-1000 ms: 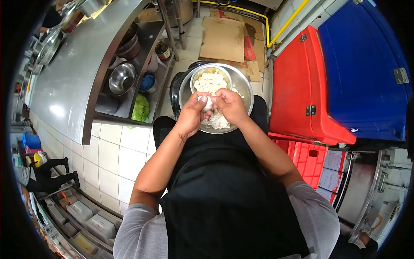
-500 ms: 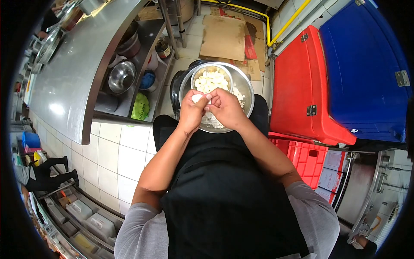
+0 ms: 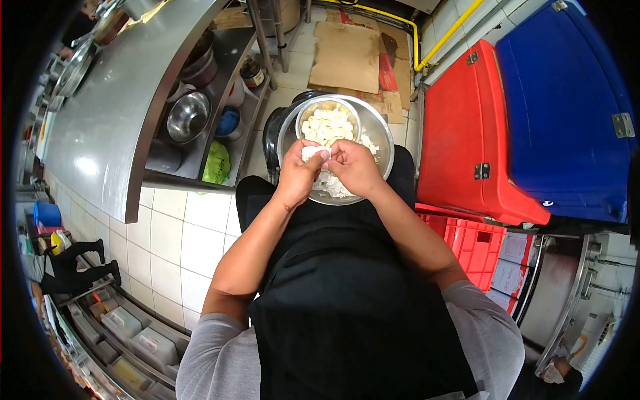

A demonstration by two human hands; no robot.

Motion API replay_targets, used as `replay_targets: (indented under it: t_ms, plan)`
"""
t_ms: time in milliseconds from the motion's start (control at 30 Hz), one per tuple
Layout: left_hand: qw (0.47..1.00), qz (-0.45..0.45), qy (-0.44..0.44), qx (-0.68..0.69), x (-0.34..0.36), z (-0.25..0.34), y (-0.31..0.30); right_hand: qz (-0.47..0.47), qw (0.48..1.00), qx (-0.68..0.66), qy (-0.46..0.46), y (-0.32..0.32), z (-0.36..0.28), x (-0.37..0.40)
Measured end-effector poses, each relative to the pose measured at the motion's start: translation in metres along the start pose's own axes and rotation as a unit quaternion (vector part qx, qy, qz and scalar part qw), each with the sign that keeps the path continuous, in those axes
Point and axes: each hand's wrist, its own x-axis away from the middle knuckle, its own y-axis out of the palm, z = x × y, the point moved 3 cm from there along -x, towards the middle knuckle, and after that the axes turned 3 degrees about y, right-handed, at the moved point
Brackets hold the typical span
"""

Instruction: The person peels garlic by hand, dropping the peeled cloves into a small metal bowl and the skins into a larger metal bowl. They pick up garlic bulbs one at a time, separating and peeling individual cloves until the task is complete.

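Observation:
My left hand (image 3: 298,175) is closed around a white garlic bulb or clove (image 3: 309,153), partly hidden by the fingers. The fingertips of my right hand (image 3: 357,168) are pinched together against it, their exact hold hidden. Both hands are above a large steel bowl (image 3: 387,143) between my knees. Inside it, at the far side, sits a smaller steel bowl (image 3: 298,120) full of pale peeled garlic cloves (image 3: 328,124). White papery skins (image 3: 331,187) and more whitish pieces (image 3: 368,143) lie in the large bowl around it.
On the left stands a steel table (image 3: 100,120) with pots and a bowl (image 3: 189,119) on its lower shelf. A red and blue cooler box (image 3: 460,133) is at the right, above a red crate (image 3: 473,247). Cardboard (image 3: 343,57) covers the floor ahead. Another person's legs (image 3: 80,263) show at far left.
My right fingertips have shifted slightly and opened a little more of the white garlic to view. Both hands remain over the bowls.

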Motion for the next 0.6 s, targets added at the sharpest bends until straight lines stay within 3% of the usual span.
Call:
replay_targets:
  t_ms: [167, 233, 300, 333, 433, 567, 600]
  plan:
    - [0.999, 0.029, -0.022, 0.036, -0.001, 0.000, 0.002, 0.002, 1.000, -0.022, -0.007, 0.009, -0.004, 0.001]
    - [0.998, 0.030, -0.021, 0.050, -0.003, 0.000, 0.000, 0.024, 0.995, -0.088, -0.040, 0.010, -0.015, 0.006]
    - [0.991, -0.045, -0.047, 0.115, -0.001, 0.002, -0.007, 0.012, 0.990, -0.132, -0.046, 0.011, -0.008, 0.000]
    - [0.994, -0.074, -0.031, 0.078, -0.001, 0.003, -0.007, -0.001, 0.983, -0.177, -0.053, 0.011, -0.006, -0.002]
    - [0.995, -0.083, -0.030, 0.041, -0.003, 0.004, -0.009, 0.038, 0.994, -0.088, -0.044, 0.003, -0.003, -0.001]
    - [0.986, -0.132, -0.059, 0.083, 0.002, 0.003, -0.014, 0.005, 0.993, -0.109, -0.033, -0.001, 0.001, -0.005]
    - [0.979, -0.155, -0.064, 0.120, 0.006, 0.006, -0.012, 0.001, 0.986, -0.164, 0.017, -0.002, 0.003, -0.007]
